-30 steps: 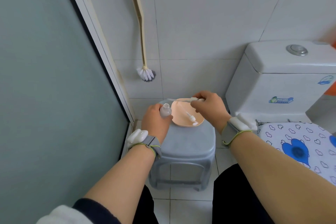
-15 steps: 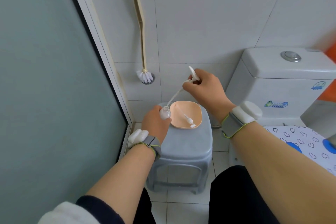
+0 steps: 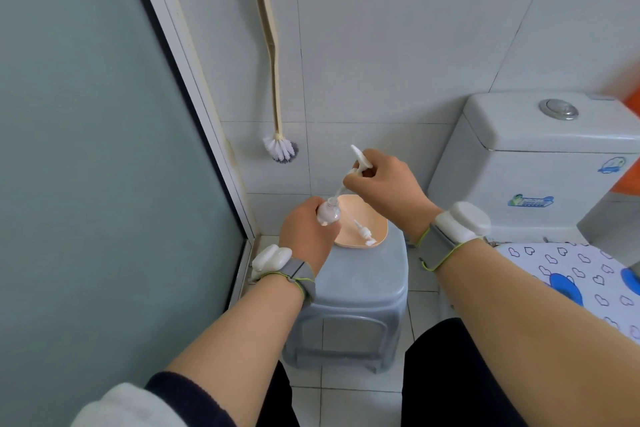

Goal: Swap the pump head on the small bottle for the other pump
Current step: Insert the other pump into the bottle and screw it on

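The left hand (image 3: 306,236) clamps the small bottle (image 3: 328,212) above the stool's (image 3: 356,284) far left corner; the right hand (image 3: 384,184) pinches a pump (image 3: 358,159), its tube at the neck. The tube may miss. The other pump (image 3: 364,235) lies in the dish (image 3: 375,218).

A stool (image 3: 363,284) is being seen at centre, with a dish (image 3: 375,220) sitting on its far edge and a spare pump (image 3: 363,234) lying in the dish. At one o'clock a toilet tank (image 3: 540,163) is standing; at eleven o'clock a brush (image 3: 273,80) is hanging on the wall.
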Action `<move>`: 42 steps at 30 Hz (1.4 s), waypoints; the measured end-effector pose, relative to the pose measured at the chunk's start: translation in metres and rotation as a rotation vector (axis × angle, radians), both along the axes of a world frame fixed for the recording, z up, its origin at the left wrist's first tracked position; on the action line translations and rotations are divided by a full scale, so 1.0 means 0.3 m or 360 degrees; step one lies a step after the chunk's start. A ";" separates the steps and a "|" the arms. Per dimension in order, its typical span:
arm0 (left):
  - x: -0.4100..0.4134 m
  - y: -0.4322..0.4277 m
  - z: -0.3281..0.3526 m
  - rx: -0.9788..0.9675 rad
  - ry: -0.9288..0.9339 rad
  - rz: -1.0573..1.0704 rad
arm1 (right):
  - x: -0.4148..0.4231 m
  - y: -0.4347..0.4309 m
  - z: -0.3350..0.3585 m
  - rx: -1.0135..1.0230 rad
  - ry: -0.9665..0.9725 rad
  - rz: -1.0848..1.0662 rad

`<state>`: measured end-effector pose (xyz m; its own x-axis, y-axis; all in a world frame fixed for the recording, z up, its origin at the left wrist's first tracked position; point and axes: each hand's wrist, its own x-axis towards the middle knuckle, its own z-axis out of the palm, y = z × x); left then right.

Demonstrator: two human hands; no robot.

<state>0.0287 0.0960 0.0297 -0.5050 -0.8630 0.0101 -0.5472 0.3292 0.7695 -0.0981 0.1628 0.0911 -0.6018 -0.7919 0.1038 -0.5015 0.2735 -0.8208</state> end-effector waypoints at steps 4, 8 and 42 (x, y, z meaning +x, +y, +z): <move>-0.014 0.012 0.015 -0.0047 0.0061 -0.0023 | 0.005 -0.002 -0.010 0.0086 -0.0025 0.0078; -0.021 0.011 0.024 -0.0064 0.0095 -0.0029 | -0.007 0.002 -0.008 0.0059 -0.0151 0.0136; -0.048 0.071 0.089 0.0149 0.0432 -0.0034 | 0.017 0.017 -0.054 -0.0109 -0.0077 -0.0150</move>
